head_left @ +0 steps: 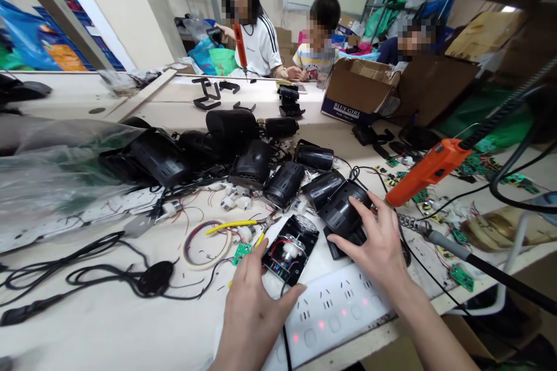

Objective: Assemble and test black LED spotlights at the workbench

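My left hand [255,301] is closed around the near end of an opened black plastic housing [310,243]. Inside that half sit a white motor, red wires and a small board, and a black cord runs down from it. My right hand [383,243] grips a rounded, slotted black cover [339,211] just to the right, thumb on its near edge and fingers over the top. Yellow-handled pliers [230,225] and a small green circuit board [242,253] lie left of the opened housing. Below both hands is a white power strip [334,323] with lit red lamps.
An orange electric screwdriver [429,171] hangs at the right, above a soldering iron [448,246] in its spring holder. More black housings [285,182] are heaped behind. A tape roll [185,258] and black cords [100,269] lie left. Three people sit beyond a cardboard box [357,90].
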{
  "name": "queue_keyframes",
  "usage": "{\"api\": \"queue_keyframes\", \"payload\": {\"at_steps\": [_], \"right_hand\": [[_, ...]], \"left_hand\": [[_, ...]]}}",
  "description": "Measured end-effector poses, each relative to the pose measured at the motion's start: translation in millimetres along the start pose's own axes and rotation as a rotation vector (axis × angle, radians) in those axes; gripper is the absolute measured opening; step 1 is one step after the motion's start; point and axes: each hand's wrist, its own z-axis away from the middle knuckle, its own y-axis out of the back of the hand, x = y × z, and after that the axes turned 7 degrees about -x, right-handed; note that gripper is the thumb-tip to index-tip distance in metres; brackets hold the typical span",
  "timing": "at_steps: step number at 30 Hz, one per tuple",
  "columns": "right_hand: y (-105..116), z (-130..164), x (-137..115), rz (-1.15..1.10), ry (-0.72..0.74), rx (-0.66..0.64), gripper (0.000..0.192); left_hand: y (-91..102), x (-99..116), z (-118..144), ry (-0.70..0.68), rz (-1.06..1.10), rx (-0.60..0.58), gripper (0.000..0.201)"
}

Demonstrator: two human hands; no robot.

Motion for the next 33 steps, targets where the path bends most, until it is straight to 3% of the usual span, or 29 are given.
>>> {"api": "queue_keyframes", "payload": {"at_steps": [5,16,23,33], "right_hand": [[1.6,1.5,-1.5,-0.010,-0.008,0.002,0.066],[7.8,6.6,-6.5,-0.013,-0.015,-0.011,0.063],[7.2,10.5,-6.0,-0.005,-0.027,-0.033,0.060],[3.8,16.0,-1.6,-0.005,-0.038,-0.085,0.065]], "left_hand": [[-1.1,-2.2,2.1,-0.034,0.000,0.031,0.077],[5.0,-1.2,1.0,-0.027,-0.050,-0.047,0.080],[1.2,0.6,5.1,-0.145,-0.086,0.103,0.077],[5.3,8.4,9.9,-0.270,0.001,0.232,0.068]]}}
